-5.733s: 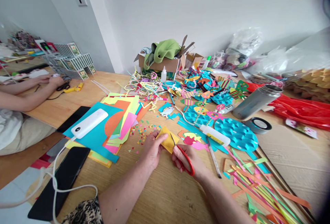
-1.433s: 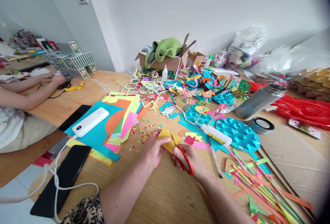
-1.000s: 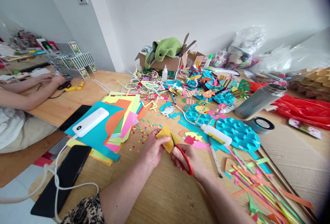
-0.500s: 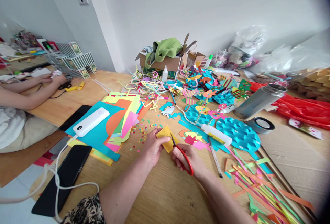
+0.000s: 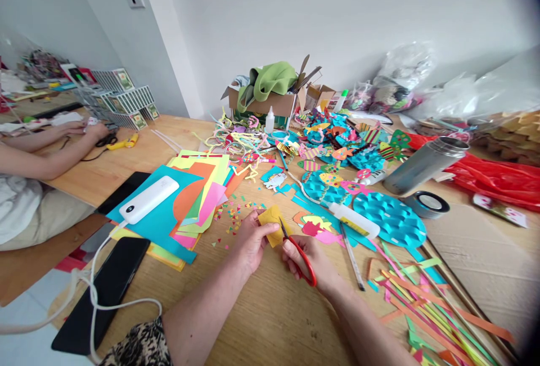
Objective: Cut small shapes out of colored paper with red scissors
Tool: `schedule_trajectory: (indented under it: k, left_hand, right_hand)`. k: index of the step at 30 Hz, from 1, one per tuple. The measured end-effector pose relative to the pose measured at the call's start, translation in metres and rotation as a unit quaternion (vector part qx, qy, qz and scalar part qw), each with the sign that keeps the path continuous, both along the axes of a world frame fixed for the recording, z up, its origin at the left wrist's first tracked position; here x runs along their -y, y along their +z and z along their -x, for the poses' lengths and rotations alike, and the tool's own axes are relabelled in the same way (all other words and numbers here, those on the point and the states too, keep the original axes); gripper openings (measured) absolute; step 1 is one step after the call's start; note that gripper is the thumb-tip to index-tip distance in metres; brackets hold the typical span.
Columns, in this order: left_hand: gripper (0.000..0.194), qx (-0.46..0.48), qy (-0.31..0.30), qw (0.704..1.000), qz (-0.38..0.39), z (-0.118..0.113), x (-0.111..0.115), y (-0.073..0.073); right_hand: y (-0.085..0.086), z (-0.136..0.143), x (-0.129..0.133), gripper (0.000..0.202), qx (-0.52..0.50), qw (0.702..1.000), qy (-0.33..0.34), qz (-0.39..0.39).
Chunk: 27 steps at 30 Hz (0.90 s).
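Between the thumb and fingers of my left hand (image 5: 252, 242) is a folded piece of yellow paper (image 5: 270, 224), with faint outlines drawn on it. My right hand (image 5: 310, 259) is closed round the red handles of a pair of scissors (image 5: 313, 277). Their blades lie at the paper's right part, with the tips near its upper middle. Small confetti-like paper scraps (image 5: 234, 217) are scattered left of the paper. To the right lie pink, red and yellow paper cut-outs (image 5: 317, 230).
Coloured paper sheets (image 5: 206, 186), a white power bank (image 5: 149, 199) and a black phone (image 5: 103, 293) lie left. A glue bottle (image 5: 354, 220), pen (image 5: 352, 256), paper strips (image 5: 434, 298) and steel flask (image 5: 426, 165) are right. Another person's arms (image 5: 50, 152) rest far left.
The yellow paper has turned slightly in my left hand against the scissor blades. Both hands stay in nearly the same place.
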State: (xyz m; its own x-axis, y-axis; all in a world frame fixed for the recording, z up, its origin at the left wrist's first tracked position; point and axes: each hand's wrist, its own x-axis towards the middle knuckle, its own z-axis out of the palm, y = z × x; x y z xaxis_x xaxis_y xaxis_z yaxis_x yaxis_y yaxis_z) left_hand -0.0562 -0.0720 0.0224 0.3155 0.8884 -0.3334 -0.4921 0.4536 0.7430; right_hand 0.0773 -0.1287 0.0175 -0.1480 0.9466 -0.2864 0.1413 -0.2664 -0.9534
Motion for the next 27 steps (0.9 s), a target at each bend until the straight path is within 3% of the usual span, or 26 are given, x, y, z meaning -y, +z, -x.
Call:
schedule_trajectory:
  k: [27]
  left_hand:
    - [0.037,-0.001,0.024,1.000,-0.010,-0.0027,0.0000,0.0028]
  right_hand:
    - [-0.0030,-0.0001,0.0001,0.067,0.003,1.000,0.000,-0.008]
